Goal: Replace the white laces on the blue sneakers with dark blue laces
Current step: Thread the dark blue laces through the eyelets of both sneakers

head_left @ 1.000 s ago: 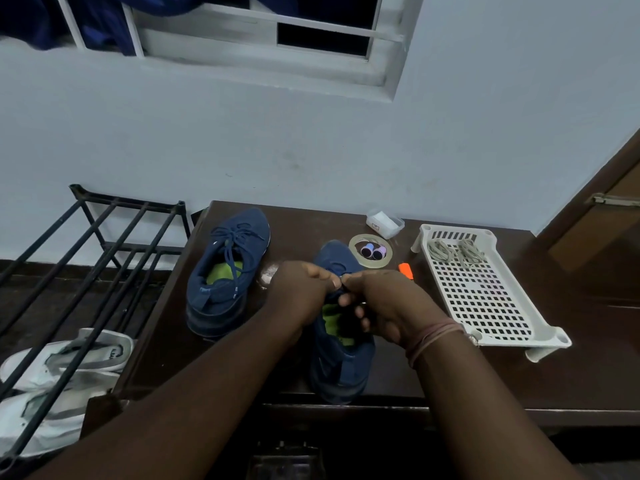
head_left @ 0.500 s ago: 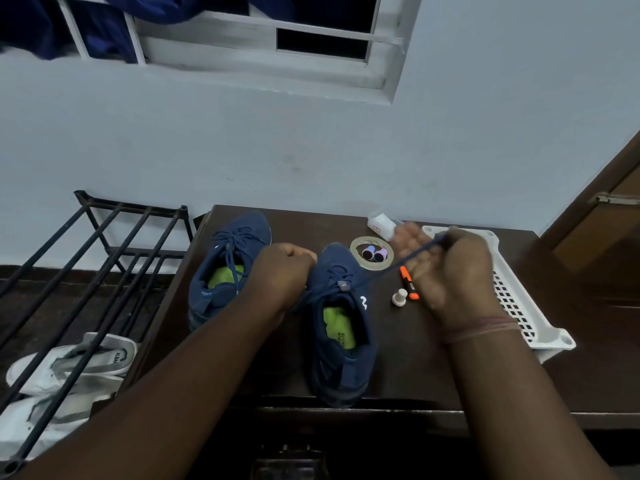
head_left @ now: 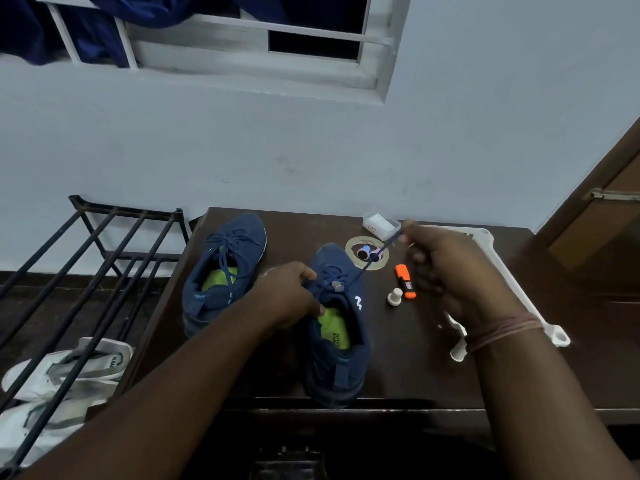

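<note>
Sneaker [head_left: 337,327] heel at table [head_left: 408,362] edge

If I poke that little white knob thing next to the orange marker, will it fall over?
Probably. The white knob stands upright and looks small and light, so a poke would likely tip it. Its round shape suggests it might then roll toward the orange marker.

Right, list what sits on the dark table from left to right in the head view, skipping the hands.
Left sneaker → right sneaker → tape roll → small white knob → orange highlighter → white plastic tray, mostly hidden behind the right hand. The small white box at the far edge overlaps these in the order, so it is left out.
</note>
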Demonstrator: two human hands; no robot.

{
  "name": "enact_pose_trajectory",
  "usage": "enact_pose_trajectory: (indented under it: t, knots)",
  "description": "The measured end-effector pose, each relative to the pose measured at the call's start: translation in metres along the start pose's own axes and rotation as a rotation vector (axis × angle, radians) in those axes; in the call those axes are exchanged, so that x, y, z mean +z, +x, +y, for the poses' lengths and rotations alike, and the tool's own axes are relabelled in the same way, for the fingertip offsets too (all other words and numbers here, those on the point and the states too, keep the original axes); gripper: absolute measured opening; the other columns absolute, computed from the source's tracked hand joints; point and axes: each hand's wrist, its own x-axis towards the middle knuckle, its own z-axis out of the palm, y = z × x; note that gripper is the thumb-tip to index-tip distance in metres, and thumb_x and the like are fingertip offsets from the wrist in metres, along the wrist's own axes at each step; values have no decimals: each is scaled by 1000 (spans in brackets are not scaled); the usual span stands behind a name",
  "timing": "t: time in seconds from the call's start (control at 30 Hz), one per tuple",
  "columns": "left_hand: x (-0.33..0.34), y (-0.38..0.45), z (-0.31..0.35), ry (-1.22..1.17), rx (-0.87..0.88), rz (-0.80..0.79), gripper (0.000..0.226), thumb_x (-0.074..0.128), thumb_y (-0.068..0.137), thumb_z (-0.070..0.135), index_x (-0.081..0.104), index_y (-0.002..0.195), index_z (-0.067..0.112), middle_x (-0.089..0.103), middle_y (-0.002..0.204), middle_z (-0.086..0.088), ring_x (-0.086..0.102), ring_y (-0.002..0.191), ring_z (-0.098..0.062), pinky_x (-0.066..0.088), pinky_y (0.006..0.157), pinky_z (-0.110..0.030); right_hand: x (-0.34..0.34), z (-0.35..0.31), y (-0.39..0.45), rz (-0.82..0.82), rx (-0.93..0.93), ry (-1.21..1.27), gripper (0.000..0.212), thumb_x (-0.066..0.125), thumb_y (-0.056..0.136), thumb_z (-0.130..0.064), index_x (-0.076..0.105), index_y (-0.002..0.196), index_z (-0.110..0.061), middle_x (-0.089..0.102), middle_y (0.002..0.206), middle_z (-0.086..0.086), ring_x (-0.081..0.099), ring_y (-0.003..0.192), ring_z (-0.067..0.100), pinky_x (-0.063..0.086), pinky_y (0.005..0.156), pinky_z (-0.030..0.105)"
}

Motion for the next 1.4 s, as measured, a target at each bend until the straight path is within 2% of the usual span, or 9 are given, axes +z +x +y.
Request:
enact_pose_trajectory:
  t: [0.2, 0.4, 0.5, 0.67, 0.83, 0.97, 1.1, 1.3, 1.4]
  knots:
    - [5, 3, -1, 109, -3, 5, 85, 77, 44, 42, 57, 125, 33, 59, 134, -1, 55, 124, -26, 44, 105, -50, -13, 6, 7, 339, -273, 154, 35, 68, 90, -32, 60, 82, 1, 43, 59, 8, 34, 40, 12, 30, 41, 22]
    - [-7, -21, 26, -69, 512, 164, 100, 84, 75, 38, 22, 154, 44, 36, 157, 10, 35, 143, -6, 36, 113, -35, 29, 10, -4, -159, -252, -30, 38, 47, 104, -33, 69, 98, -2, 58, 73, 11, 36, 44, 13, 28, 46, 21]
    - [-17, -35, 40, -184, 746, 93, 87, 78, 86, 21, 28, 155, 40, 54, 142, 12, 48, 130, 6, 41, 107, -21, 48, 12, -10, -302, -231, -11, 42, 39, 107, -34, 68, 106, -4, 63, 78, 8, 47, 52, 15, 38, 48, 24]
    - [-15, -34, 34, -248, 640, 216, 57, 71, 92, 27, 49, 143, 35, 65, 100, 12, 59, 70, 2, 47, 70, -16, 53, 11, -8, -233, -321, 183, 44, 37, 107, -33, 69, 100, -4, 51, 62, 1, 46, 60, 17, 54, 76, 45]
    - [-16, -26, 32, -233, 476, 473, 12, 60, 97, 25, 71, 101, 29, 68, 91, 14, 59, 79, 7, 43, 68, -18, 51, 12, -4, -209, -248, 228, 30, 41, 106, -14, 64, 116, 2, 35, 60, 2, 41, 52, 10, 57, 87, 45]
    - [-10, -31, 35, -396, 549, 320, 31, 66, 95, 21, 61, 125, 26, 65, 111, 8, 64, 93, 0, 54, 86, -25, 59, 20, -9, -168, -320, -89, 31, 43, 106, -24, 68, 118, -11, 64, 65, -16, 63, 65, -1, 57, 83, 33]
    - [6, -38, 45, -594, 625, 95, 52, 58, 100, 11, 43, 149, 19, 65, 129, 4, 63, 116, -2, 51, 97, -21, 69, 18, -11, -267, -358, 123, 37, 35, 108, -31, 55, 139, -29, 71, 108, 5, 66, 110, 16, 50, 100, 33]
    - [11, -42, 45, -559, 612, 279, 16, 68, 93, 8, 76, 102, 17, 77, 87, 2, 70, 74, -9, 54, 67, -22, 63, 21, -9, -369, -273, 145, 38, 36, 106, -38, 54, 140, -33, 66, 121, 0, 62, 110, 13, 47, 97, 33]
    - [-16, -26, 43, -742, 484, 568, 16, 63, 96, 13, 75, 91, 23, 76, 90, 4, 60, 63, -6, 46, 56, -23, 52, 22, 2, -178, -288, -141, 30, 46, 100, -45, 66, 119, -33, 69, 111, -3, 60, 94, 10, 49, 92, 40]
